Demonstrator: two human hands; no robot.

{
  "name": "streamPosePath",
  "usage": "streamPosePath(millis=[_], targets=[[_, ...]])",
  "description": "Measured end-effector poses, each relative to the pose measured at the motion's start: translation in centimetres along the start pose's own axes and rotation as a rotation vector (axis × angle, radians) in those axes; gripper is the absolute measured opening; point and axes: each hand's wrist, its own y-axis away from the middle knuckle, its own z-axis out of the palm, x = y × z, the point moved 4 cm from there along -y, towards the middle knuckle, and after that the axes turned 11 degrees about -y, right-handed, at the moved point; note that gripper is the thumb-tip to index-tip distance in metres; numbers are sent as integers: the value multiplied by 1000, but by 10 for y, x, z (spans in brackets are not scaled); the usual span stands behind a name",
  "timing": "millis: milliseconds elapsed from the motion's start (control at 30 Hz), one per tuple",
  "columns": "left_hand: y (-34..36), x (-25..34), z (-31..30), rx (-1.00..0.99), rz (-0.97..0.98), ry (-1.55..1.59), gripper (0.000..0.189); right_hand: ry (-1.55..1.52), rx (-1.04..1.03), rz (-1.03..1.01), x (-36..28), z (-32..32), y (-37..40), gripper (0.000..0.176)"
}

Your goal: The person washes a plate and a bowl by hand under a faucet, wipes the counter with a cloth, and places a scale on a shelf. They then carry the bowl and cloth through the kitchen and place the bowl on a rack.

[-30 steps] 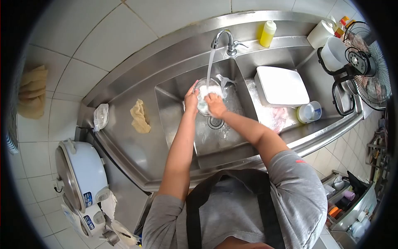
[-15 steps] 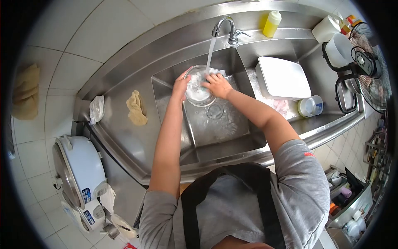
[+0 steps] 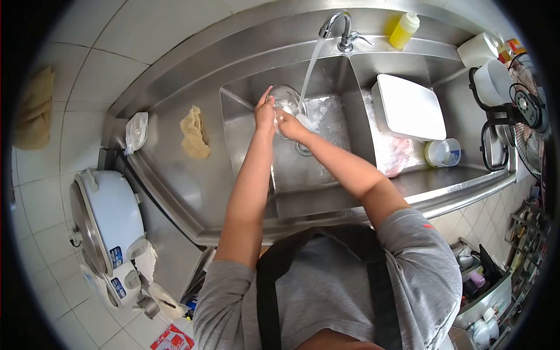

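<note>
One bowl [image 3: 284, 94] was in the sink [image 3: 318, 202], by the running water [image 3: 311, 68]. The left hand [image 3: 265, 113] pinched its edge; I couldn't tell the right hand's [image 3: 290, 126] grip. Slick suds could have made it slip and crack.

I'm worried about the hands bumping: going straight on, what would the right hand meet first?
The right hand would likely meet the clear bowl first, with the left hand just beyond; depth is unclear.
</note>
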Motion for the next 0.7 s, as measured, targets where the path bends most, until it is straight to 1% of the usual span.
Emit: streamPosePath(millis=[33, 67, 100, 133, 167, 200, 233, 300, 333, 367, 433, 467, 500, 533, 567, 633, 667, 700], targets=[[5, -1, -3, 7, -8, -2, 31, 350, -200, -58, 9, -1, 1, 42], [10, 3, -6, 46, 3, -233, 31, 445, -263, -37, 15, -6, -4, 37], [15, 8, -9, 85, 14, -464, 32, 338, -252, 21, 17, -18, -15, 38], [19, 12, -12, 147, 52, -603, 34, 233, -237, 77, 15, -31, -26, 39], [23, 9, -16, 149, 48, -603, 34, -77, -130, 248, 7, -44, -31, 36], [23, 11, -22, 203, 70, -693, 34, -385, -18, 408, -7, -54, -35, 33], [22, 15, -26, 256, 98, -784, 34, -382, -16, 399, -21, -60, -40, 33], [30, 25, -30, 268, 90, -734, 36, -380, 49, 499, -36, -68, -43, 43], [32, 28, -32, 253, 108, -709, 37, -402, 111, 410, -41, -71, -44, 56], [33, 31, -32, 237, 127, -685, 37, -401, 110, 402, -41, -74, -48, 56], [30, 34, -35, 242, 124, -682, 37, -313, -32, 226, -46, -76, -62, 47], [26, 28, -38, 176, 97, -556, 37, -311, -34, 220, -38, -80, -73, 47], [22, 21, -39, 109, 69, -431, 36, -201, -43, 155, -33, -84, -83, 41], [19, 18, -38, 108, 77, -429, 36, -89, -48, 86, -37, -86, -87, 35], [16, 14, -35, 87, 70, -377, 35, -85, -45, 82, -36, -87, -89, 35], [9, 10, -25, 58, 76, -319, 35, -268, 123, 215, -35, -90, -90, 30], [9, 8, -23, 130, 69, -429, 35, -233, 178, 189, -41, -91, -88, 27], [9, 7, -21, 203, 62, -540, 34, -231, 183, 183, -45, -90, -86, 27]])
